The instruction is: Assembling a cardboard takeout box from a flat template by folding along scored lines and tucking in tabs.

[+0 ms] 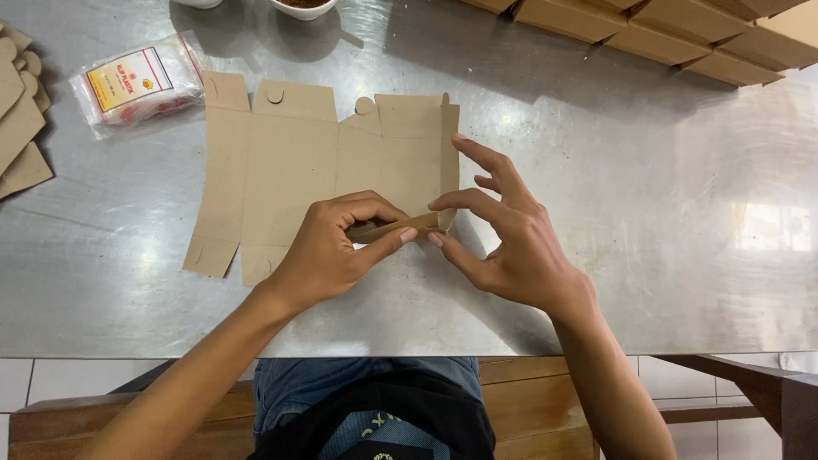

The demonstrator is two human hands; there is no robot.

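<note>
left hand (328, 247) and right hand (503, 234) both pinch the folded bottom flap (394, 227) of the flat box blank (290, 170), fingers curled closed on it, thumbs underneath. the blank lies spread on the steel worktop (639, 213). a plastic packet (136, 83) sits upper left, beside a stack of blanks (19, 119); folded boxes (665, 34) line the far edge.

You get bright, even daylight here, with strong white glare washing out the steel table (682, 213) on its right side, soft shadows under the bowls (302, 8) at the top edge, sharp focus throughout, and slight wide-angle bending toward the corners
</note>
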